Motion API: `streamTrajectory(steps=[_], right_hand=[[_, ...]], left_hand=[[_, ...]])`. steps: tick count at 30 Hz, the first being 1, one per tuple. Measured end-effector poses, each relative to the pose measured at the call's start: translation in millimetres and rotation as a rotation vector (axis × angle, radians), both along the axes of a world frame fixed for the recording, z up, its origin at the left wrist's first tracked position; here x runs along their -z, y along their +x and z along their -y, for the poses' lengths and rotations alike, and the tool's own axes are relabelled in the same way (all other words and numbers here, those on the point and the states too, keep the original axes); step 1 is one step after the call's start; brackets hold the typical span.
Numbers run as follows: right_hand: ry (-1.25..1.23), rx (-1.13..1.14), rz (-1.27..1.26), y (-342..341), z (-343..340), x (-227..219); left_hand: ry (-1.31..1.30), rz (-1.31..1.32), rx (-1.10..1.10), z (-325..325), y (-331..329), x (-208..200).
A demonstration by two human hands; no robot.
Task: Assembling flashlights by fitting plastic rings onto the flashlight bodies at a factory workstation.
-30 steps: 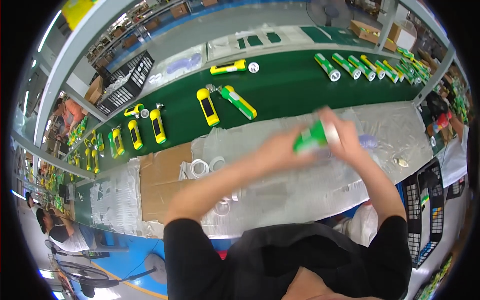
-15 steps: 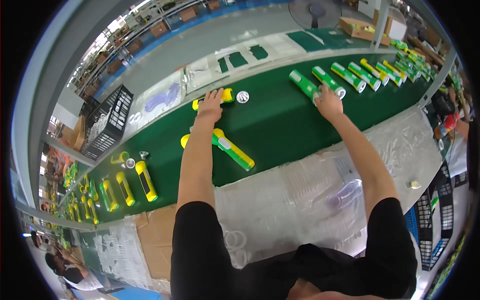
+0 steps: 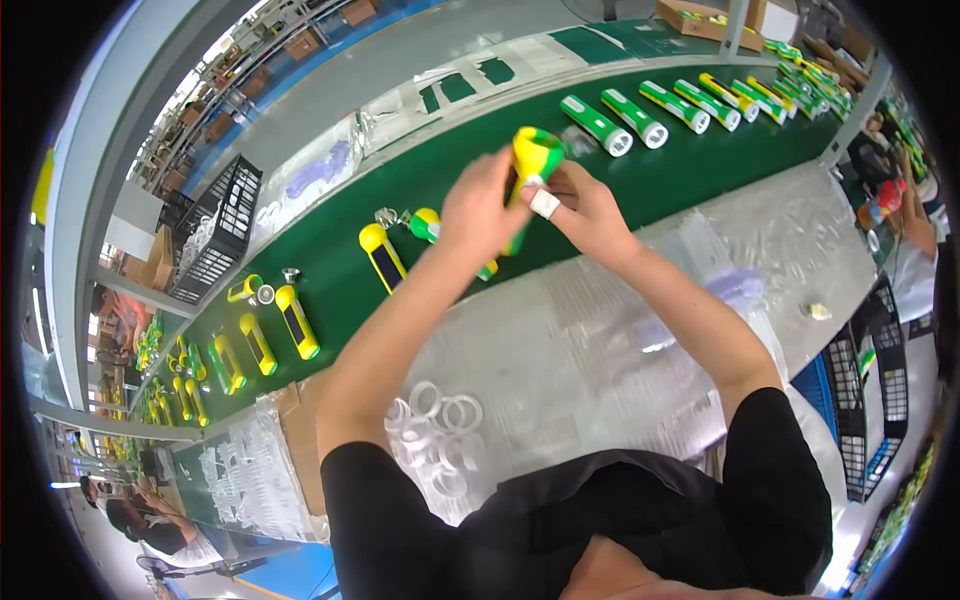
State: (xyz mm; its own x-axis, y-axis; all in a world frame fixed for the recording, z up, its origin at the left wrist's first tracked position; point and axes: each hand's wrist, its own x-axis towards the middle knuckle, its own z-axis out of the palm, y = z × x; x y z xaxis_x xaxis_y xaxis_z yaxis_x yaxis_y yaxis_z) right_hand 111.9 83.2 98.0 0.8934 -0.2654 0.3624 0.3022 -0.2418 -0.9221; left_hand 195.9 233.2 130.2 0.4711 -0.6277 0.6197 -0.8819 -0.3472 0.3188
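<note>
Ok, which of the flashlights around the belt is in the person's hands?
The yellow-headed flashlight between the left hand and right hand; the other flashlights nearby lie untouched on the green belt.

Counter: I look down on a long green counter [image 3: 720, 165] that the lens bends into an arc, with clear plastic sheeting [image 3: 570, 350] over its near side.
Frame: pale metal uprights rise around it, the left post [image 3: 62, 270] thick and bowed, the right post [image 3: 736, 28] slimmer.
Far floor: smooth grey floor [image 3: 440, 45], which I see crossed by a blue stripe [image 3: 375, 37].
Back furniture: a long row of racks or benches [image 3: 235, 57], I can't tell which, with cardboard boxes [image 3: 302, 44] beside it.
Near floor: blue floor [image 3: 300, 568] at lower left.
Light: I catch a bright strip light [image 3: 70, 485] at far left.
</note>
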Motion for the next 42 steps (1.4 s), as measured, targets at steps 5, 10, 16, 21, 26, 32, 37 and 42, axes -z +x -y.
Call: streamTrajectory(steps=[5, 10, 16, 21, 26, 32, 37, 42], right_hand=[[0.184, -0.125, -0.092, -116, -11, -18], [0.44, -0.52, -0.269, -194, -24, 3], [0.454, -0.718, -0.445, -242, -57, 0], [0.251, -0.504, -0.321, -258, -74, 7], [0.439, -0.459, -0.306, -263, -86, 10], [0.443, -0.169, -0.172, -274, -70, 15], [0.634, -0.098, -0.195, -282, -41, 17], [0.601, -0.108, -0.189, -292, -26, 21]], left_hand=[[-0.004, -0.326, 0.151, -32, -113, -2], [-0.448, -0.984, 0.211, -48, -148, 18], [-0.025, -1.3, 0.686, -67, -188, 22], [-0.25, -0.993, 0.431, -82, -237, 22], [-0.294, -0.428, 0.537, -75, -250, 27], [-0.281, -0.265, 0.433, -35, -257, 34], [-0.14, -0.357, 0.15, 15, -203, 96], [0.057, -0.2, 0.154, 36, -190, 125]])
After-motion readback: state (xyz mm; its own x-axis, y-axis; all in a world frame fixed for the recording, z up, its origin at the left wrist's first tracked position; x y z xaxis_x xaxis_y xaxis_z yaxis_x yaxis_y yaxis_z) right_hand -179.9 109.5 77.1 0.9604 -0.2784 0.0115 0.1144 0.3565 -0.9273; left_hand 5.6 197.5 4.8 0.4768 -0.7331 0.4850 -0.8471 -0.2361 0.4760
